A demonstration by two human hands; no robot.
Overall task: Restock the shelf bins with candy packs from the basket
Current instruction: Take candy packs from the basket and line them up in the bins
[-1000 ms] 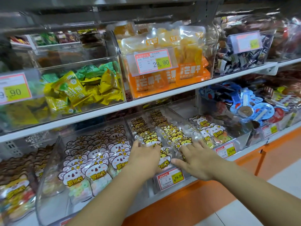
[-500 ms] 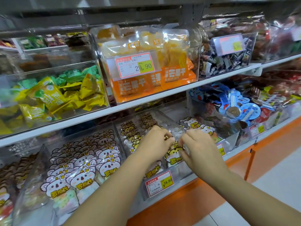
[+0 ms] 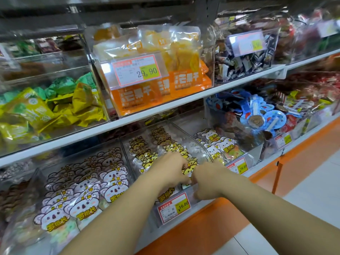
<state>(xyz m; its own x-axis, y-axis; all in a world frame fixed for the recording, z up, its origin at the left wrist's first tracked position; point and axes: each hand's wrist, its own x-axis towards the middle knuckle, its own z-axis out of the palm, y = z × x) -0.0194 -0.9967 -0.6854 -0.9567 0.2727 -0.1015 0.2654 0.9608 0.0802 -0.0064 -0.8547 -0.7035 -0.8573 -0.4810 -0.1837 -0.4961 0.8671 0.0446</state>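
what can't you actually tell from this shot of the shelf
Head view only.
Basket: outside the frame.
Whether the left hand and right hand grip any yellow packs: the fingers are tucked behind the hands themselves.
Top right price tag: too blurred to read.
Brown packs far left: cut by the frame edge.

Left hand (image 3: 171,168), flat earlier, now curls fingers onto front candy packs (image 3: 189,170). Right hand (image 3: 207,179) lowered to bin (image 3: 202,150) front edge, close beside left hand.
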